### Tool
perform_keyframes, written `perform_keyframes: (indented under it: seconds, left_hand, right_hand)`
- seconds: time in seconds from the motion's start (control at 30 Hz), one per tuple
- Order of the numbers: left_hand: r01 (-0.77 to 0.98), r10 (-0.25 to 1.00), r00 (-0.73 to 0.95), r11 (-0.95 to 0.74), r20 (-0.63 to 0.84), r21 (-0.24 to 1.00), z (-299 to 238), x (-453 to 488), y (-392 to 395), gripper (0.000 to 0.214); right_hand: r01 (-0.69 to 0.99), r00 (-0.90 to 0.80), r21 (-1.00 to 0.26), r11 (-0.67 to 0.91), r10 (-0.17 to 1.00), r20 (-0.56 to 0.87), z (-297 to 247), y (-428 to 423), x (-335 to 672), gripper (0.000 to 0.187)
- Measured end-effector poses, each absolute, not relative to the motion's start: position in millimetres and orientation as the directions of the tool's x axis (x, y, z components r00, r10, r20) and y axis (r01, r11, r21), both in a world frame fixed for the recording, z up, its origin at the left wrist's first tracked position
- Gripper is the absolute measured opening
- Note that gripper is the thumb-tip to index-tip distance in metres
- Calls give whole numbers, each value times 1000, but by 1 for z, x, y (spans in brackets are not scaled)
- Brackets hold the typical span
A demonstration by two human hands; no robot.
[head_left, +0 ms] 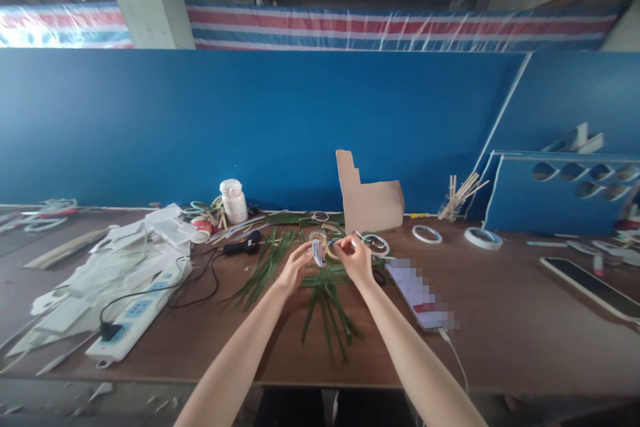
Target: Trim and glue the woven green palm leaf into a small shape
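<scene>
My left hand (298, 267) is closed around a small flat piece with white, blue and red stripes (319, 253), whose exact kind I cannot make out. Just to its right, my right hand (356, 259) has its fingertips pinched together; whatever is between them is too small to name. Below both hands, long green leaf strips (327, 310) fan out over the brown table, and more green strips (265, 273) lie to the left. A white tape ring (376, 245) sits right behind my right hand.
A cardboard cutout (373, 203) leans against the blue partition. To the left are a power strip (137, 317) with black cables, white scraps (100, 273) and a white jar (233, 201). A phone (415, 293) on a cable, tape rolls (483, 238) and wooden sticks (461, 195) stand to the right.
</scene>
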State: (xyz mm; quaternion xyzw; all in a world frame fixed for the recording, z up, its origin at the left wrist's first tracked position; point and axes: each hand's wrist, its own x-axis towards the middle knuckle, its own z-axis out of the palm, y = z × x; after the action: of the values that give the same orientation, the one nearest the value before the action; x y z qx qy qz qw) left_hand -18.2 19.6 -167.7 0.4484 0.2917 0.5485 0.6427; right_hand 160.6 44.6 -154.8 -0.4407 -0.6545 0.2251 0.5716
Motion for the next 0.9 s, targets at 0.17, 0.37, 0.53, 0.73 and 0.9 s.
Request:
perform_keyframes:
  seconds: [0.17, 0.37, 0.53, 0.73, 0.9]
  left_hand:
    - [-446, 971, 205, -22, 126, 895, -167, -17, 20, 49]
    - [-418, 979, 168, -33, 112, 908, -171, -17, 22, 53]
    - [-416, 979, 161, -43, 121, 908, -172, -17, 22, 54]
    - [-410, 980, 149, -58, 130, 910, -172, -17, 22, 55]
    - [-408, 980, 160, -46, 121, 912, -171, -18, 21, 52]
  right_hand:
    - [169, -61, -815, 554, 831, 553, -151, 29, 145, 23]
    - [214, -142, -793, 570, 822, 552, -147, 20, 140, 23]
    - [207, -157, -790, 578, 816, 556, -146, 19, 139, 22]
    - [201, -171, -798, 568, 823, 542, -147, 20, 138, 23]
    - [220, -185, -796, 564, 825, 533, -147, 19, 138, 22]
